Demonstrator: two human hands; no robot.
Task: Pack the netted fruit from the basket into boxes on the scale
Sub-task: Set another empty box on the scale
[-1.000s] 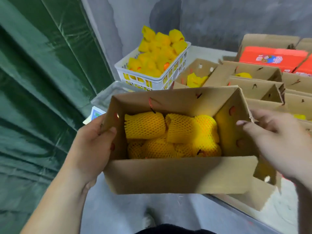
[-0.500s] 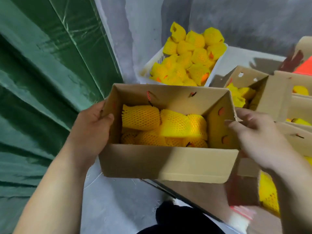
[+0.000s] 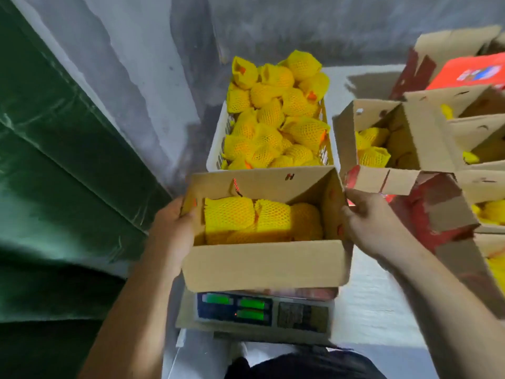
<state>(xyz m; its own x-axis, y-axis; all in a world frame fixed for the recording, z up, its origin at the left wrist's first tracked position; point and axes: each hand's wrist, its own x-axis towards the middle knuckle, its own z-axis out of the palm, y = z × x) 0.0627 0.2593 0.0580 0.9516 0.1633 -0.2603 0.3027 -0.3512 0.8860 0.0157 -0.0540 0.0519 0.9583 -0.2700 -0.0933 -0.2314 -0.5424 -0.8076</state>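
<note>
Cardboard box (image 3: 265, 265) is held by its two short end walls directly over the scale (image 3: 262, 314), whose lit green display shows just under the box's near bottom edge; whether the box base already rests on the platform cannot be told, as the box hides it. Left hand (image 3: 175, 231) clasps the left end wall, thumb hooked over the rim to the inside and the fingers behind the wall, out of sight; right hand (image 3: 367, 222) grasps the right end wall at its top corner, fingers curled on the outer face. The two-sided hold appears chosen to keep the loaded box level and square to the platform, so that it weighs fairly.

Netted fruit (image 3: 243, 218) lies inside the box in yellow foam sleeves, filling the far half up toward the rim; a further layer shows beneath; the near right part looks lower, so the box seems partly filled, in my judgement.

White basket (image 3: 218, 149) stands at the far edge of the scale, touching or just behind the box's far wall, heaped with more sleeved fruit; its position keeps the supply within a short reach. Other open boxes (image 3: 426, 149), some holding fruit, crowd the right side of the white table (image 3: 382, 305); a green tarpaulin (image 3: 68, 173) hangs on the left.
</note>
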